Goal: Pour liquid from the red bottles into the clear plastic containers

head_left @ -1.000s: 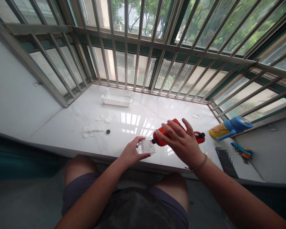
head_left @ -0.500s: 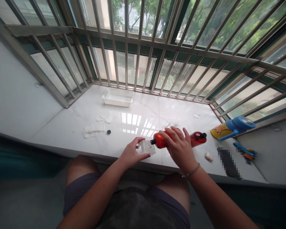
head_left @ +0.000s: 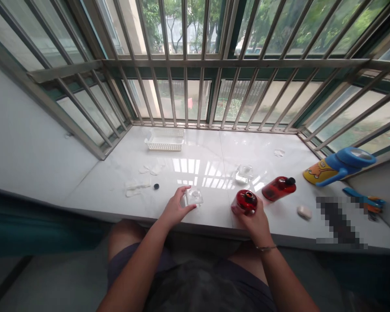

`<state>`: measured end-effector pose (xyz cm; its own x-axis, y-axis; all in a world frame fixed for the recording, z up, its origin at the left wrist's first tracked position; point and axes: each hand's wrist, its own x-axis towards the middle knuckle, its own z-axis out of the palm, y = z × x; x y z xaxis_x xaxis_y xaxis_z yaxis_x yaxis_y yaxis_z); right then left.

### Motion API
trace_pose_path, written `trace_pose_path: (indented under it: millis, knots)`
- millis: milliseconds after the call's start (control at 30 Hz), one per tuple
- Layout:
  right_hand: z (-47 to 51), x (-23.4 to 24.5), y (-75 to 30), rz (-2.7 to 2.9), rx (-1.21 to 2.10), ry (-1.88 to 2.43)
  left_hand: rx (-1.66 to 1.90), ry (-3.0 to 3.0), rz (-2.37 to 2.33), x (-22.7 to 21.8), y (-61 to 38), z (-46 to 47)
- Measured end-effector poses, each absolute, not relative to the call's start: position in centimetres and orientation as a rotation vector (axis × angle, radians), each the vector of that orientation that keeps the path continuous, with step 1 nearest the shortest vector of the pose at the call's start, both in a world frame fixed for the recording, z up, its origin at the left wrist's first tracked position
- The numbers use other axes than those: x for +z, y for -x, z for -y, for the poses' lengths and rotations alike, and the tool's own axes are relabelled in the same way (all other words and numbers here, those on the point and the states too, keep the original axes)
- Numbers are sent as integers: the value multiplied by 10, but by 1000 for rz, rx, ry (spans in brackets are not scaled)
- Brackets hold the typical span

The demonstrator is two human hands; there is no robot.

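Observation:
My left hand (head_left: 179,204) grips a small clear square container (head_left: 194,197) between thumb and fingers, over the white ledge. To its right, my right hand (head_left: 254,216) is wrapped round a red bottle (head_left: 241,202) that stands upright with its dark mouth uncapped. A second red bottle (head_left: 277,189) with a black cap is just beyond that hand. Behind the held bottle sits another clear container (head_left: 244,174). A small black cap (head_left: 156,186) lies to the left of my left hand.
At the back left is a white perforated basket (head_left: 165,143). Whitish scraps (head_left: 138,186) lie in front of it. To the right are a blue and yellow flask (head_left: 339,167), a pale rounded object (head_left: 304,212), a blurred-out dark item (head_left: 339,223) and a blue-orange tool (head_left: 365,201). Metal bars (head_left: 201,63) close off the window.
My right hand has brought the red bottle from tilted over the clear container to upright, farther right. The container stays in my left hand. The view has shifted slightly.

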<state>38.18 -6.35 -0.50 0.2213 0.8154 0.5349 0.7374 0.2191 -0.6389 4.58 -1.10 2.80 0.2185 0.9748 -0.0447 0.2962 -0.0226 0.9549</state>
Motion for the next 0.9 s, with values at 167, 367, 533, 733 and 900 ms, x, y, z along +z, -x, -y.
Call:
trace_pose_path:
  millis: [167, 367, 533, 733, 900]
  knots:
    - [72, -7, -370, 1132, 525, 1819, 865, -1541, -1241, 15, -28, -1]
    - [69, -7, -363, 1158, 540, 1807, 747, -1615, -1388, 15, -11, -4]
    - [69, -11, -353, 1224, 589, 1746, 691, -1705, -1573, 27, 14, -6]
    - [68, -22, -352, 1255, 581, 1715, 922, -1877, -1835, 24, 52, -27]
    - [67, -29, -352, 1260, 540, 1682, 570, -2219, -2031, 14, 70, -47]
